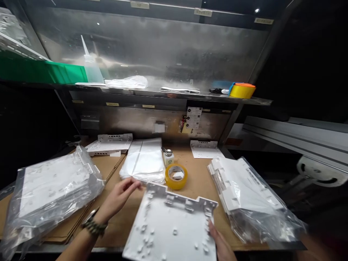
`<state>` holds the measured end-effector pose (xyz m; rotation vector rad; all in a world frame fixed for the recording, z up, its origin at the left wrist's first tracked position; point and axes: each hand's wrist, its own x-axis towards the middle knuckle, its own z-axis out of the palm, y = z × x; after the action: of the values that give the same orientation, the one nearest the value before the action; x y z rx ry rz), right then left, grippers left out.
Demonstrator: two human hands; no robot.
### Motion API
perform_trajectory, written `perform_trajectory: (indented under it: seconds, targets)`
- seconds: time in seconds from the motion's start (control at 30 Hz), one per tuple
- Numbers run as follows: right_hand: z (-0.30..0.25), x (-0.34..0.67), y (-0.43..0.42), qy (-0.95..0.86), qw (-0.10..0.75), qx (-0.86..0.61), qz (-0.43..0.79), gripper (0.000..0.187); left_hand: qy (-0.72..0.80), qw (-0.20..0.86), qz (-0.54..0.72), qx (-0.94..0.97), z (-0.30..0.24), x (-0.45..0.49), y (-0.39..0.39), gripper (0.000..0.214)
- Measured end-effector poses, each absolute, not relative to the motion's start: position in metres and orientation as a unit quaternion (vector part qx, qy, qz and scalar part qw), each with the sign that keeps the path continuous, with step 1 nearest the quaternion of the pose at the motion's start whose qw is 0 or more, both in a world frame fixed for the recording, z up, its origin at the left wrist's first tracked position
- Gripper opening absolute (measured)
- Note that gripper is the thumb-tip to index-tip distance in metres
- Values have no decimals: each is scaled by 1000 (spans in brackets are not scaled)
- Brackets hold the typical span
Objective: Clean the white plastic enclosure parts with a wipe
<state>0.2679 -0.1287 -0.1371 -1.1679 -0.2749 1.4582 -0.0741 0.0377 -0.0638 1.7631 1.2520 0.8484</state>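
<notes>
A white moulded plastic panel point(182, 224) with small posts and a stepped upper edge is tilted up at the front of the bench. My right hand point(221, 243) grips its right edge, with part of the fingers hidden behind it. My left hand point(119, 199), wearing a woven bracelet and a watch, is just off the panel's upper left corner. Its fingers are curled with the thumb against them; anything between them is too small to make out. Just beyond it lies a stack of clear plastic bags point(144, 157), beside a roll of yellow tape point(176, 185).
Bagged white panels lie at left point(57, 177) and right point(244, 188). Loose white panels stand at the back left point(111, 143) and back right point(206, 149). A small pump bottle point(168, 157) stands behind the tape. Overhead, a metal shelf point(152, 90) spans the bench.
</notes>
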Motion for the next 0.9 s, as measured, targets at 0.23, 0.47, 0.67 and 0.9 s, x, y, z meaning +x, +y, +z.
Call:
perform_trajectory:
  seconds: [0.23, 0.47, 0.67, 0.9]
  targets:
    - [-134, 315, -147, 0, 659, -483, 576, 97, 519, 182, 325, 770, -95, -45, 116, 43]
    - [-109, 310, -139, 50, 734, -423, 529, 91, 547, 183, 296, 762, -80, -72, 144, 39]
    - [-108, 308, -139, 39, 749, -412, 518, 86, 535, 291, 316, 727, -77, -81, 168, 57]
    - [-102, 309, -141, 36, 741, -420, 522, 79, 494, 297, 392, 718, -83, -72, 169, 38]
